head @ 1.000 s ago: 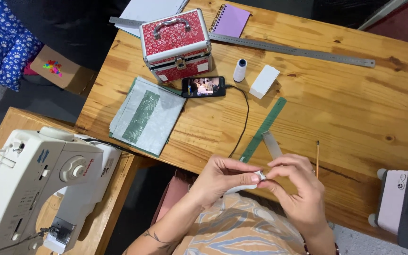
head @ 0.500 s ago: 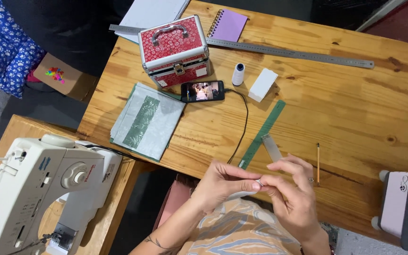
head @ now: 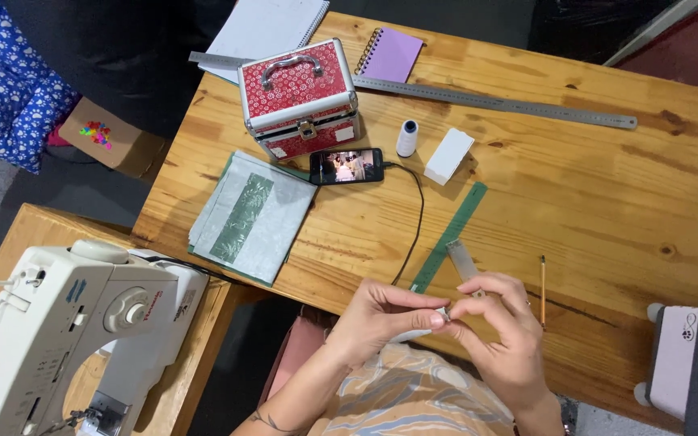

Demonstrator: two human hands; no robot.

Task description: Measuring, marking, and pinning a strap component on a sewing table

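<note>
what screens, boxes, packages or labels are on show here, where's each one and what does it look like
Phone: flat on the table in front of the red case, screen lit with a picture, black cable plugged in.
White box: right of the thread spool, small plain block.
Cardboard box: on the floor left of the table, brown with a bright multicoloured sticker.
Red case: far side of the table, patterned red, metal handle and latch.
</note>
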